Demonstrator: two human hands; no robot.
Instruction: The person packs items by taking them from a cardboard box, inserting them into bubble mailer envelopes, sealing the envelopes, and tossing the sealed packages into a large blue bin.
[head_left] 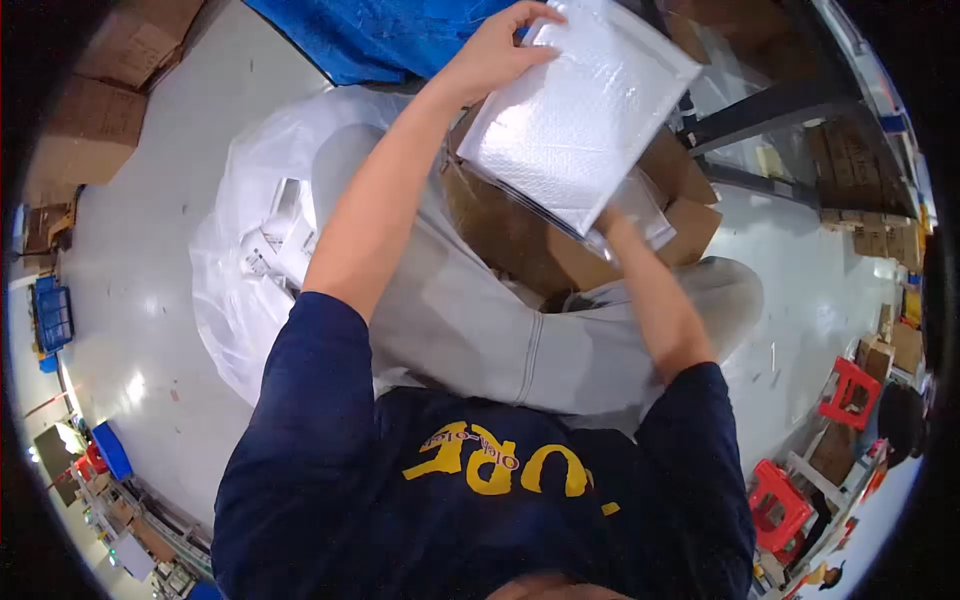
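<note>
A silvery-white bubble mailer (580, 115) is held up in front of me above an open cardboard box (520, 240). At its upper left edge, my left hand (500, 50) is closed, fingers and thumb gripping it. Layered edges show along the mailer's lower side, but I cannot tell how many pieces lie under it. My right hand (612, 222) reaches beneath the mailer's lower corner; its fingers are hidden and blurred. Beside that hand is a clear plastic sleeve or bag (655, 222), and whether the hand holds it is not visible.
On the floor at my left, a large translucent plastic bag (225, 290) contains white labelled packets (290, 235). Blue sheeting (370, 40) lies ahead. A dark metal frame (760, 115) stands at the upper right. Cardboard cartons (100, 125) are at far left, red stools (850, 392) at right.
</note>
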